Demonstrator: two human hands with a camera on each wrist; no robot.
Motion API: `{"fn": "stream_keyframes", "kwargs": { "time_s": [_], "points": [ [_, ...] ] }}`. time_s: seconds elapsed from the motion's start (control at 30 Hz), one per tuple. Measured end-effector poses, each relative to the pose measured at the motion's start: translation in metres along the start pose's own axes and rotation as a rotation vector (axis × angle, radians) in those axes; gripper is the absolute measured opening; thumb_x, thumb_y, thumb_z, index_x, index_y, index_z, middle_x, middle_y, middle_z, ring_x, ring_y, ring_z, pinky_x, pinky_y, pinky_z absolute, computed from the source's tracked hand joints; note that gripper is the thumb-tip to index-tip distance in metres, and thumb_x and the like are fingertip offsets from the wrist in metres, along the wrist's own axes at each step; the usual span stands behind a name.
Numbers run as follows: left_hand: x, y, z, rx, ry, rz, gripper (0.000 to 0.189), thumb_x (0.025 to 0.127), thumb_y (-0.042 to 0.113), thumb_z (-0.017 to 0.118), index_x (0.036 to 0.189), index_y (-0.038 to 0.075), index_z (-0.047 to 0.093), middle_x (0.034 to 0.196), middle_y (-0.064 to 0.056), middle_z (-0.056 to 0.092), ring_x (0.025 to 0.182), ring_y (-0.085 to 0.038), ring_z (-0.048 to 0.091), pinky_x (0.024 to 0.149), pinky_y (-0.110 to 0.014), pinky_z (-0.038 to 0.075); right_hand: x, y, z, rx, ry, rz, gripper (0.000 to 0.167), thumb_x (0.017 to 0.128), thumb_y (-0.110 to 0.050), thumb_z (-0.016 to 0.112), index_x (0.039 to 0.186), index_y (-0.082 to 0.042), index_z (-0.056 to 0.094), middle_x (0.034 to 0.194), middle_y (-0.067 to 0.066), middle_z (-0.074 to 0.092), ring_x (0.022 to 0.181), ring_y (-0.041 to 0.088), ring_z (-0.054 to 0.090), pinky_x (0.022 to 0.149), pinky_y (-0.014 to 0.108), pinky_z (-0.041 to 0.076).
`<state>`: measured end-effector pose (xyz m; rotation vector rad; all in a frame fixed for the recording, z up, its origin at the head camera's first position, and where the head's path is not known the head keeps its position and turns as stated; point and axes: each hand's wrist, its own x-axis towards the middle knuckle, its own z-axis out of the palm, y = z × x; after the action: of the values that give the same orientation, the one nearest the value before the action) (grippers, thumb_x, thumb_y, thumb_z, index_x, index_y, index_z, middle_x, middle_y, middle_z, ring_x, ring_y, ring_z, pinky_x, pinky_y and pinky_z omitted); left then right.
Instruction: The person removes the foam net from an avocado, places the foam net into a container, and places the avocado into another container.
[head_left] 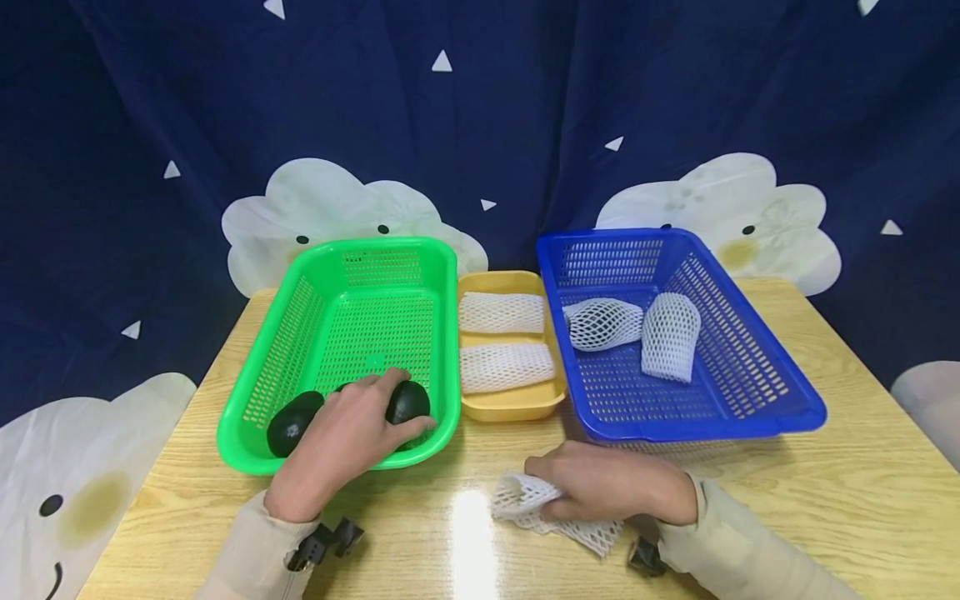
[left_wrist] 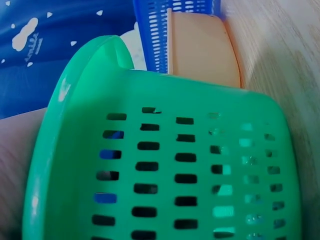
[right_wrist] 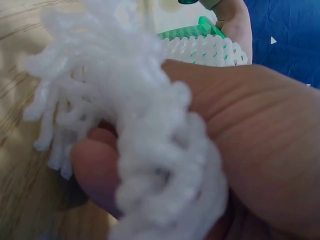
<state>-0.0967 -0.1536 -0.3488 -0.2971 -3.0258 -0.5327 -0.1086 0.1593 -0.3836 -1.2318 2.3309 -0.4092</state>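
My left hand [head_left: 352, 429] reaches into the near end of the green basket [head_left: 251, 400], thumb and fingers round a dark avocado [head_left: 408, 402]. Another avocado [head_left: 294, 423] lies left of that hand, and part of a further dark one is hidden beneath it. In the left wrist view the green basket's slotted wall [left_wrist: 165, 160] covers the hand. Over the table in front of the blue basket, my right hand [head_left: 611, 481] grips a white foam net sleeve [head_left: 521, 496]. The right wrist view shows the sleeve's bunched mesh [right_wrist: 150, 135] between thumb and fingers.
Between the baskets stands a yellow tray [head_left: 510, 406] with two white foam nets [head_left: 506, 367] in it. To its right the blue basket [head_left: 697, 429] holds two net-wrapped pieces [head_left: 670, 337]. A dark blue curtain [head_left: 495, 108] hangs behind the wooden table [head_left: 862, 433].
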Motion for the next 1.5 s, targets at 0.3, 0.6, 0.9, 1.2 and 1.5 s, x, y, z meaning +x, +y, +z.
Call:
{"fn": "stream_keyframes", "kwargs": {
  "time_s": [0.3, 0.6, 0.9, 1.2, 1.5],
  "points": [
    [0.002, -0.001, 0.0, -0.039, -0.059, -0.013, 0.062, 0.091, 0.046, 0.076, 0.136, 0.007, 0.06, 0.121, -0.017, 0.073, 0.11, -0.039, 0.071, 0.087, -0.056, 0.057, 0.0, -0.001, 0.001, 0.005, 0.006, -0.003, 0.019, 0.093, -0.025, 0.074, 0.094, -0.021, 0.055, 0.074, -0.017, 0.047, 0.065, -0.002, 0.043, 0.058, 0.017, 0.043],
    [0.007, 0.003, -0.001, -0.036, -0.14, -0.016, 0.063, 0.086, 0.043, 0.082, 0.135, 0.008, 0.063, 0.125, -0.014, 0.073, 0.109, -0.035, 0.072, 0.083, -0.05, 0.059, 0.0, 0.0, 0.001, -0.004, 0.011, -0.005, 0.019, 0.093, -0.025, 0.073, 0.094, -0.021, 0.055, 0.072, -0.017, 0.046, 0.063, -0.002, 0.041, 0.056, 0.017, 0.041],
    [0.011, 0.005, -0.001, 0.009, -0.198, -0.003, 0.061, 0.087, 0.038, 0.082, 0.135, 0.008, 0.062, 0.123, -0.015, 0.073, 0.11, -0.038, 0.071, 0.088, -0.053, 0.058, 0.0, 0.0, 0.002, 0.002, 0.009, -0.006, 0.019, 0.093, -0.024, 0.073, 0.094, -0.021, 0.055, 0.074, -0.017, 0.046, 0.064, -0.002, 0.042, 0.057, 0.017, 0.042],
    [0.014, 0.005, 0.0, 0.019, -0.236, -0.012, 0.061, 0.089, 0.039, 0.079, 0.139, 0.01, 0.06, 0.13, -0.015, 0.071, 0.117, -0.038, 0.069, 0.094, -0.055, 0.055, 0.0, -0.001, 0.0, -0.009, 0.004, -0.009, 0.018, 0.093, -0.024, 0.073, 0.096, -0.021, 0.056, 0.073, -0.017, 0.044, 0.063, -0.002, 0.04, 0.055, 0.017, 0.039],
    [0.013, 0.005, 0.0, 0.051, -0.221, -0.017, 0.065, 0.09, 0.045, 0.077, 0.141, 0.01, 0.058, 0.131, -0.014, 0.071, 0.114, -0.038, 0.07, 0.088, -0.055, 0.057, 0.0, -0.001, 0.0, -0.004, 0.007, -0.013, 0.018, 0.093, -0.024, 0.073, 0.095, -0.021, 0.056, 0.074, -0.017, 0.046, 0.064, -0.002, 0.042, 0.057, 0.016, 0.041]
  ]
}}
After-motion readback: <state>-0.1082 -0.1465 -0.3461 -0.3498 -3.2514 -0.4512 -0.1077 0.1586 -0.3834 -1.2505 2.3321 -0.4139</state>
